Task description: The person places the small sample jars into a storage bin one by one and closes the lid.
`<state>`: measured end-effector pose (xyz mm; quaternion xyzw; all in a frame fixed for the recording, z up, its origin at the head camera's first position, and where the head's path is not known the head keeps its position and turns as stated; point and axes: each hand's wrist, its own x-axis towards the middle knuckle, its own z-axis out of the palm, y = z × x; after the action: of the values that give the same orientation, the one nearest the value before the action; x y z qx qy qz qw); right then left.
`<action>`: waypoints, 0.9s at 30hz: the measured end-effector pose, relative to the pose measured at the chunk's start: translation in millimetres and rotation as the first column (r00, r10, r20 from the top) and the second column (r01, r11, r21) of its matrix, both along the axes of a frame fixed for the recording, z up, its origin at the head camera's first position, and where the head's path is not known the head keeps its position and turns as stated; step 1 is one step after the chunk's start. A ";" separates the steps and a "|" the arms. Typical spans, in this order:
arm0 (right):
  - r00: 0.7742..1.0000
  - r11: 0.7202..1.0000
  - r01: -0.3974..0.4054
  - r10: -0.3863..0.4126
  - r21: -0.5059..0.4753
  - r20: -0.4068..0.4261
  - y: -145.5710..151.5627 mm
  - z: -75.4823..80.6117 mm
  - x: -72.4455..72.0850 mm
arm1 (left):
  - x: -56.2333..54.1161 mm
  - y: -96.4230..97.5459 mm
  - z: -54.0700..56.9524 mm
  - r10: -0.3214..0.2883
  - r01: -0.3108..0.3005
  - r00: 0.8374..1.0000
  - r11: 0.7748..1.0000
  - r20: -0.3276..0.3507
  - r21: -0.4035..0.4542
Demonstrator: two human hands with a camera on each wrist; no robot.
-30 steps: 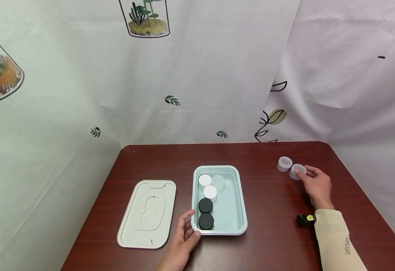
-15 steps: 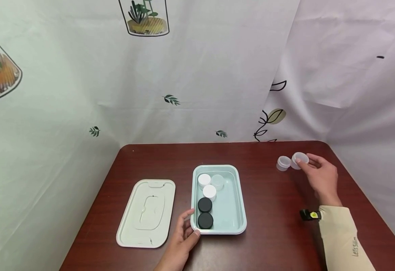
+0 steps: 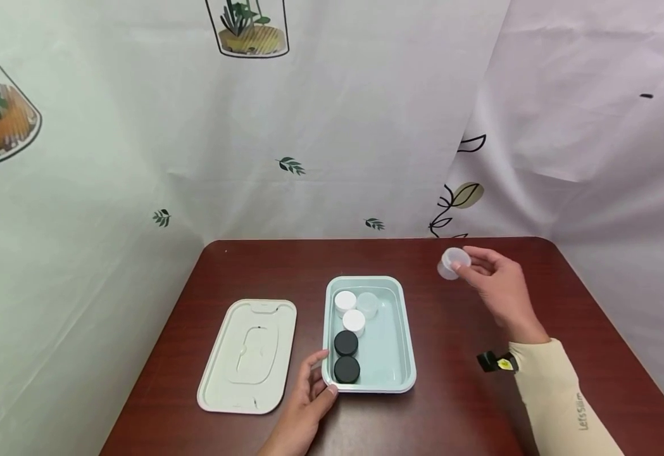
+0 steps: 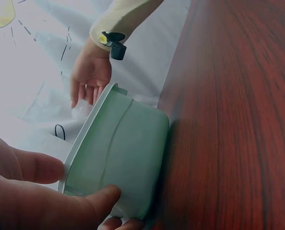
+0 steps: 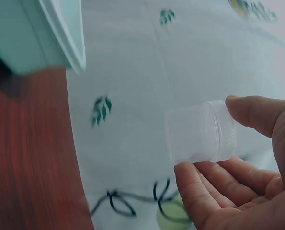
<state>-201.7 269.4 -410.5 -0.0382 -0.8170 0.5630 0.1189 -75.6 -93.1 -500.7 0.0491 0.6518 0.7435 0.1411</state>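
Note:
My right hand holds a small clear plastic jar between thumb and fingers, raised over the table's back right part. In the right wrist view the jar lies sideways, its ribbed end by the thumb. My left hand grips the near left corner of a pale green tray, with fingertips on its rim and side wall in the left wrist view. Inside the tray, along its left side, are two black-lidded jars, two white-lidded jars and one clear jar.
A flat off-white lid lies on the dark red table, left of the tray. A printed cloth hangs behind the table and along its sides. The tray's right half shows bare floor.
My right hand has lifted the clear jar and moved it left. The second clear jar, earlier standing beside it, no longer shows. My left hand stays at the tray corner.

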 end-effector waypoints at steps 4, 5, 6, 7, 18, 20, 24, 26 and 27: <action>0.995 0.995 -0.097 0.097 0.029 0.000 -20.5 0.1 2.1 | -0.3 -0.2 -0.4 0.000 0.001 1.000 1.000 -0.010 0.002; 0.993 0.993 -0.117 0.117 0.036 0.005 -26.0 0.1 2.8 | -0.3 -0.3 -0.4 0.001 0.000 1.000 1.000 -0.010 0.002; 0.991 0.990 -0.137 0.136 0.040 0.010 -31.5 -0.2 3.4 | -0.2 -0.4 -0.4 0.002 -0.002 1.000 1.000 -0.006 0.000; 0.988 0.987 -0.156 0.156 0.041 0.017 -37.1 -0.2 4.5 | -0.1 -0.4 -0.2 0.002 -0.002 1.000 1.000 -0.004 0.001; 0.951 0.941 -0.309 0.304 0.138 0.052 -90.5 -16.6 8.9 | -0.2 -0.6 0.6 0.005 -0.005 1.000 1.000 -0.016 0.000; 0.949 0.935 -0.315 0.310 0.165 0.057 -96.9 -21.2 8.6 | -0.1 -0.8 -0.1 0.004 -0.004 1.000 1.000 -0.012 -0.003; 0.945 0.921 -0.328 0.323 0.210 0.056 -107.5 -30.0 7.4 | 0.0 -1.2 -1.7 0.002 -0.002 1.000 1.000 -0.004 -0.009; 0.940 0.912 -0.340 0.335 0.228 0.062 -111.8 -32.9 6.7 | -0.2 -1.5 -1.8 -0.001 0.001 1.000 1.000 -0.004 -0.015; 0.938 0.907 -0.345 0.338 0.241 0.069 -113.7 -34.1 6.6 | -0.2 -1.6 -1.6 -0.001 0.001 1.000 1.000 -0.003 -0.018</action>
<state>-195.2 155.7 -444.6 0.1132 -0.8768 0.4672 0.0118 -75.8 -94.7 -502.2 0.0496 0.6586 0.7375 0.1409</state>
